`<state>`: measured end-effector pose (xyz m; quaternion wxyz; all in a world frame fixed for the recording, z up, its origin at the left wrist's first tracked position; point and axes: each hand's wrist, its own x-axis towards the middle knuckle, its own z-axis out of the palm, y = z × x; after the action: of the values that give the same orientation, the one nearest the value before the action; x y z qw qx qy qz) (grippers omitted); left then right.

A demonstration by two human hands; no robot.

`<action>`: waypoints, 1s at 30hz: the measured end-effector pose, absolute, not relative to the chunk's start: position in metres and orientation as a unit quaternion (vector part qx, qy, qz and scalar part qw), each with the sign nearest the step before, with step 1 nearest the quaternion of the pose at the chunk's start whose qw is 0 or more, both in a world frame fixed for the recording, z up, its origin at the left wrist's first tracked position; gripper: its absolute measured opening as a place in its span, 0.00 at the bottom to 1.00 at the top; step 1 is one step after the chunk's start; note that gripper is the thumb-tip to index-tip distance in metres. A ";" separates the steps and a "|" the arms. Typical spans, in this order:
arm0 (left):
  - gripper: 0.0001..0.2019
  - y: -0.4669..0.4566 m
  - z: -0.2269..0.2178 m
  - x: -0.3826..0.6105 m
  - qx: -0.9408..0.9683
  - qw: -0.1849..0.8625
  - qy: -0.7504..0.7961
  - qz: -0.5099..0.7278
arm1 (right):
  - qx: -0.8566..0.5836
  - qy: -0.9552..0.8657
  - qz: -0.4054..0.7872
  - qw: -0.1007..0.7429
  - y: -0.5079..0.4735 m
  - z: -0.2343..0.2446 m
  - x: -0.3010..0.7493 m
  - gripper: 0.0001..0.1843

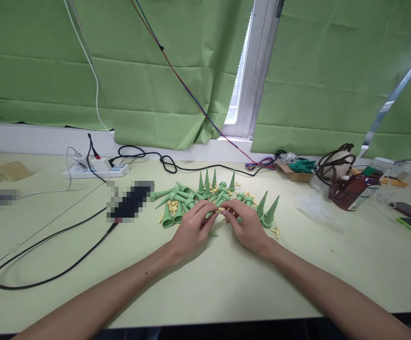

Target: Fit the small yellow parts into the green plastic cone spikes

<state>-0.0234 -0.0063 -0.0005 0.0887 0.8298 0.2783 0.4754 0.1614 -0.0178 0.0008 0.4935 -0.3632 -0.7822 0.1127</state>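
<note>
Yellow piece (221,209) is near the green cones (207,185), pinched by left hand (195,223) and right hand (245,222), fingers nearly closed; it's apparently being adjusted. The next move calls for steady pressure.

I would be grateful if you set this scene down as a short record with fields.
Left hand: the left hand has its fingertips close beside a small yellow piece; its own grip is unclear
Right hand: the right hand appears to pinch that piece
Beyond hands: green cones, some upright, some lying, among loose yellow pieces
Table left: white power strip, black cable
Table right: brown bottle
Backdrop: green curtains
</note>
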 end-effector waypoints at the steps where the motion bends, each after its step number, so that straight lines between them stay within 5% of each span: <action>1: 0.07 -0.006 -0.001 -0.023 0.830 0.089 0.278 0.476 | -0.363 -0.783 0.113 0.493 -0.018 0.001 0.161 0.08; 30: 0.06 -0.011 0.001 -0.022 0.831 0.099 0.263 0.480 | -0.375 -0.785 0.126 0.477 -0.018 0.002 0.161 0.12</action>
<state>-0.0221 -0.0106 0.0009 0.0987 0.8312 0.2631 0.4797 0.1613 -0.0179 0.0019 0.4767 -0.3754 -0.7848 0.1260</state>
